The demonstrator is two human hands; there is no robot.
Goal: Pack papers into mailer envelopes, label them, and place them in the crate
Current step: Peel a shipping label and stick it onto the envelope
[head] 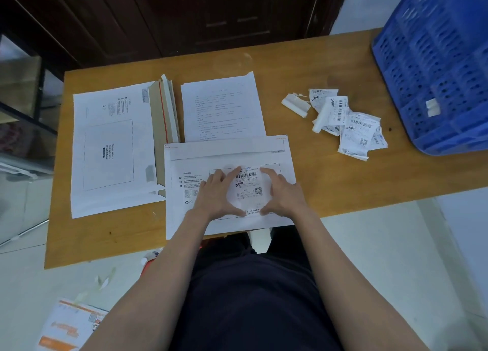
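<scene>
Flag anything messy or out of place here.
Loose label scraps lie crumpled in a heap on the table near the crate. Paper bits and an orange mailer litter the floor.

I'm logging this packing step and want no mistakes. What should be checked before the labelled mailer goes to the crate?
1. Label lies inside the mailer's printed box: ok.
2. Left hand and right hand press flat on either side of the label: ok.
3. Label fully stuck, no lifted edges: cannot tell.
4. Mailer flap sealed: cannot tell.
5. Papers inside the mailer: cannot tell.
6. Blue crate within sight on the table's right: ok.
</scene>
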